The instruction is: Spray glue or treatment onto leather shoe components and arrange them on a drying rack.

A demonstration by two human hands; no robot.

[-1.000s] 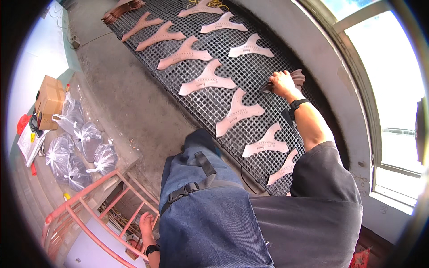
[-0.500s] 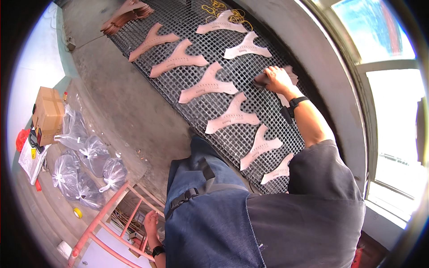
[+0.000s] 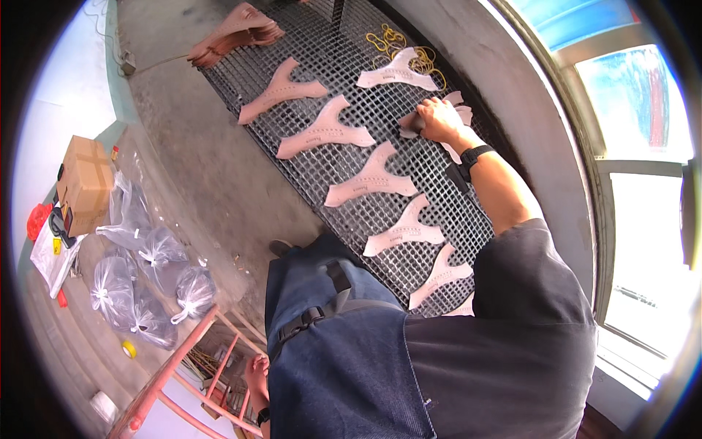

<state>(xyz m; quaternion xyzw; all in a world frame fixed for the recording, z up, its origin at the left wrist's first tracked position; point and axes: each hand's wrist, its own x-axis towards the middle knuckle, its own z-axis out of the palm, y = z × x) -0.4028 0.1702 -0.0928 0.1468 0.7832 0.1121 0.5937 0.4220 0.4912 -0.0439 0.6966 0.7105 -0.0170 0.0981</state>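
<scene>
On a black grid-topped rack (image 3: 365, 150) lie several flat, pale pink Y-shaped pieces (image 3: 327, 130) with rows of small holes and dark print; their material is unclear. At the far right side of the rack, my right hand (image 3: 441, 121) grips a bundle of these Y-shaped pieces (image 3: 459, 111), their ends poking out past the fingers. A dark, curved underside shows by the fingertips. One flat Y-shaped piece (image 3: 398, 72) lies just beyond that hand. Low at my left side, my left hand (image 3: 257, 377) hangs with fingers loosely curled, nothing visible in it, beside a red metal railing (image 3: 175, 366).
A thick stack of reddish-brown Y-shaped pieces (image 3: 234, 35) rests on the rack's far left corner. Yellow cord (image 3: 387, 40) lies at its far edge. A wall and window (image 3: 643, 241) border the right. Tied plastic bags (image 3: 150, 314) and a cardboard box (image 3: 86, 179) stand on the left.
My right hand has moved forward along the rack to where a pale Y-shaped piece lay, and that piece no longer lies there by itself. My view has shifted; the left hand stays low.
</scene>
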